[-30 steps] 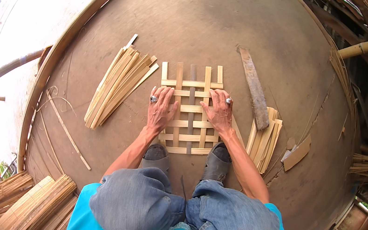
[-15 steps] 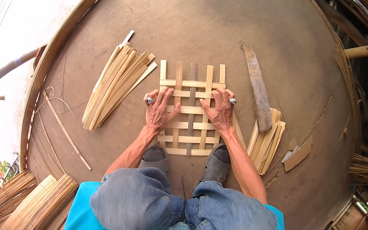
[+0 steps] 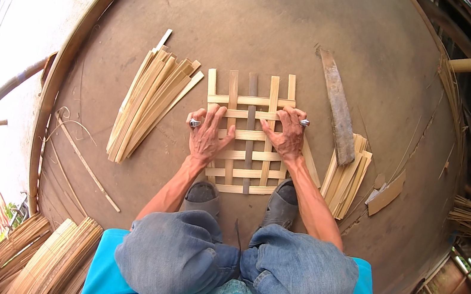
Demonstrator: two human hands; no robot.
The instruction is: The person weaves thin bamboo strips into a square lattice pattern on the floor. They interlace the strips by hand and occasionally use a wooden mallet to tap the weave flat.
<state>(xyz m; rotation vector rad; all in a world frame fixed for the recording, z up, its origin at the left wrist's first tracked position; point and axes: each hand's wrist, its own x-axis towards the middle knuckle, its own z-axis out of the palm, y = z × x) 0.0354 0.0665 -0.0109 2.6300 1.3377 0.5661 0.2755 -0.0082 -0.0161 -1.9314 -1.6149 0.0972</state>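
A loosely woven panel of flat bamboo strips [image 3: 255,100] lies on the ground in front of my feet. Several pale crosswise strips pass over and under lengthwise ones, the middle one dark grey. My left hand [image 3: 207,137] grips the panel's left side, its fingers bent over a crosswise strip and its thumb pointing inward. On the opposite side my right hand [image 3: 289,139] grips the same panel, with curled fingers at the strip ends and the thumb on the weave. Each hand wears a ring. The undersides of the fingers are hidden.
Loose bamboo strips [image 3: 148,104] lie fanned at the left. A worn wooden plank [image 3: 337,110] rests partly on another strip pile [image 3: 346,183] at the right. Thicker bundles [image 3: 60,258] sit at lower left. My sandalled feet [image 3: 203,195] adjoin the panel's near edge.
The view has shifted slightly, so the whole scene appears a little higher. Both hands stay at the panel's sides; their fingers have moved only slightly, and the weave looks the same.
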